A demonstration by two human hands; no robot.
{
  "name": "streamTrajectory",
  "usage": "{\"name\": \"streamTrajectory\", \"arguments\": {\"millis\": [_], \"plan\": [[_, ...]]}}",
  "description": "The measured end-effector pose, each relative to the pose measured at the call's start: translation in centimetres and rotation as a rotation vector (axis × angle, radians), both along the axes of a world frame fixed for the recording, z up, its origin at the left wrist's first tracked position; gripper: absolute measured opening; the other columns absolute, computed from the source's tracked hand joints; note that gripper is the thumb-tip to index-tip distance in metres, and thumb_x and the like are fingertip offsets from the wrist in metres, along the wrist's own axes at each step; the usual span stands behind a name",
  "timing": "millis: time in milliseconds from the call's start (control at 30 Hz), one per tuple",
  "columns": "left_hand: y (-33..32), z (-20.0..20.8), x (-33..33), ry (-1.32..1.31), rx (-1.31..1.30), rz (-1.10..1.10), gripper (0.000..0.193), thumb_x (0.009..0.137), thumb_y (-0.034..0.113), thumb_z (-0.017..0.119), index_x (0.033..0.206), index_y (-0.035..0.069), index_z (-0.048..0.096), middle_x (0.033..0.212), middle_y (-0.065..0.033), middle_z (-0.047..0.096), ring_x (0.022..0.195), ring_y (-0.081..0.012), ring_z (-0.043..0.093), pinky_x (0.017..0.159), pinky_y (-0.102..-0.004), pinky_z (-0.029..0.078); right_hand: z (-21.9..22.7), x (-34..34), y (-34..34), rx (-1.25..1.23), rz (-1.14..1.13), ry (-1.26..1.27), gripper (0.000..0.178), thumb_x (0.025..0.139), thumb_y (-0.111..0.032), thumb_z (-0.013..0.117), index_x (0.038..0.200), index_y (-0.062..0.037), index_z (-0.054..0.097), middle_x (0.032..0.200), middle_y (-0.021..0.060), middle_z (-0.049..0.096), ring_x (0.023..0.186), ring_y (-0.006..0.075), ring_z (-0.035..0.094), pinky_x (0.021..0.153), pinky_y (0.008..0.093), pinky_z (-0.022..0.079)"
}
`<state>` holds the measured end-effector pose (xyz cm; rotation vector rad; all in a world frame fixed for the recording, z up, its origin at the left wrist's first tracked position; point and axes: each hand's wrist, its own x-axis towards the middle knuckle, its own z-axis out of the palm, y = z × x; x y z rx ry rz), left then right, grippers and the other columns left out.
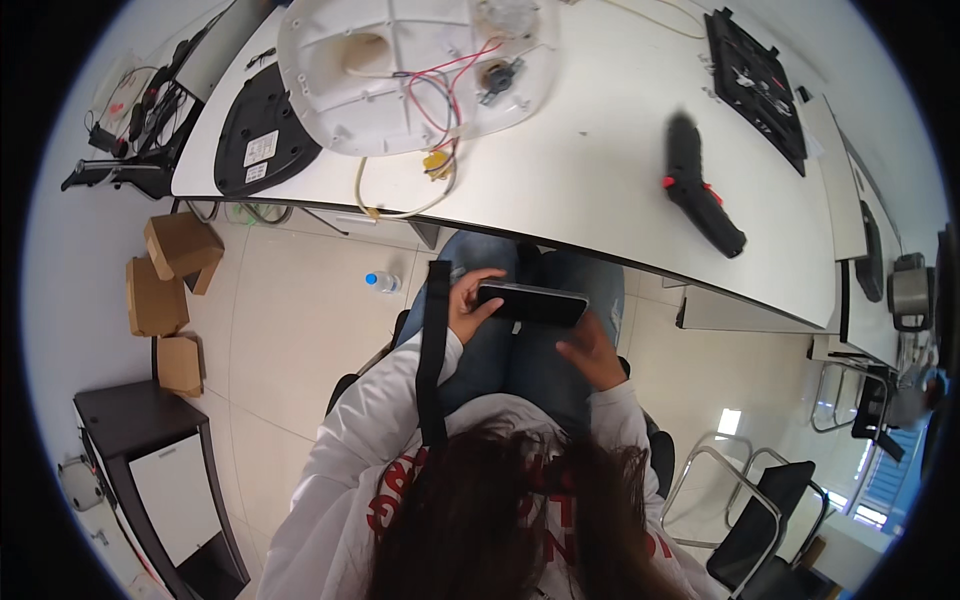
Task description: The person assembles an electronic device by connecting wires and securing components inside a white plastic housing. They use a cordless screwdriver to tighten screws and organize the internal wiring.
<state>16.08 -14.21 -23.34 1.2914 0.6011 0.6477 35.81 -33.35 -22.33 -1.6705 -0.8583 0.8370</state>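
Above my lap, my left hand (470, 304) grips the left end of a smartphone (535, 303), with the thumb along its near edge. The phone lies sideways, its dark screen facing up. At its lower right corner is my right hand (594, 352), thumb held apart from the phone. The right fingertips are partly hidden at that corner, so I cannot tell whether they touch it. On the white table (590, 190) ahead lie a black cordless screwdriver (703, 190) with red buttons and a large white plastic shell (400, 110) with loose wires.
A black oval panel (262, 135) lies left of the shell, and a black plastic frame (757, 90) at the far right. Cardboard boxes (158, 297) and a water bottle (383, 282) are on the floor. A dark cabinet (140, 410) stands left; a chair (765, 520) stands right.
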Motion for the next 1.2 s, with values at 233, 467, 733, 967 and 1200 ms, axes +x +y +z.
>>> {"name": "streamTrajectory", "arguments": {"millis": [233, 467, 733, 967, 1200], "plan": [[1.8, 4.3, 1.3, 0.118, 0.127, -0.049, 0.050, 0.084, 0.001, 0.075, 0.130, 0.002, 0.056, 0.104, -0.0062, 0.069, 0.097, -0.0149, 0.065, 0.089, -0.0273, 0.050, 7.1, -0.3, 7.6, -0.112, 0.367, -0.253, 0.052, 0.093, -0.018, 0.068, 0.138, -0.0006, 0.049, 0.123, 0.0129, 0.065, 0.114, 0.0242, 0.063, 0.095, 0.0359, 0.050], [-1.9, 3.2, 3.4, -0.454, -0.888, 0.081, 0.061, 0.103, 0.050, 0.043, 0.146, 0.006, 0.041, 0.142, -0.0089, 0.050, 0.130, -0.0196, 0.047, 0.108, -0.0367, 0.035, 0.7, -0.7, 7.5, -0.085, -0.053, 0.607, 0.048, 0.097, -0.012, 0.063, 0.141, -0.0016, 0.049, 0.131, 0.0094, 0.061, 0.119, 0.0182, 0.057, 0.103, 0.0312, 0.043], [-1.3, 3.4, 3.5, -0.170, -0.465, 0.092, 0.046, 0.101, 0.016, 0.049, 0.143, 0.000, 0.042, 0.140, -0.0080, 0.050, 0.127, -0.0174, 0.046, 0.110, -0.0308, 0.031, 1.0, -3.9, 6.5, -0.033, -0.105, 1.046, 0.051, 0.101, -0.011, 0.053, 0.149, -0.0024, 0.039, 0.142, 0.0102, 0.053, 0.129, 0.0205, 0.051, 0.110, 0.0334, 0.039], [-0.9, 3.1, 3.3, -0.265, -0.546, 0.146, 0.034, 0.099, 0.007, 0.053, 0.132, -0.002, 0.055, 0.126, -0.0068, 0.062, 0.118, -0.0141, 0.054, 0.103, -0.0283, 0.038, 1.2, -3.0, 6.3, -0.082, -0.094, 1.086, 0.047, 0.101, -0.013, 0.055, 0.145, -0.0011, 0.043, 0.137, 0.0110, 0.056, 0.125, 0.0197, 0.054, 0.107, 0.0331, 0.041], [-0.4, 3.0, 2.9, -0.255, -0.422, 0.157, 0.029, 0.095, -0.001, 0.059, 0.124, -0.003, 0.061, 0.114, -0.0067, 0.067, 0.107, -0.0139, 0.061, 0.096, -0.0289, 0.046, 0.4, -3.3, 6.2, -0.081, -0.136, 1.046, 0.042, 0.101, -0.018, 0.053, 0.138, 0.0014, 0.050, 0.137, 0.0111, 0.057, 0.127, 0.0201, 0.052, 0.110, 0.0328, 0.037]]}}
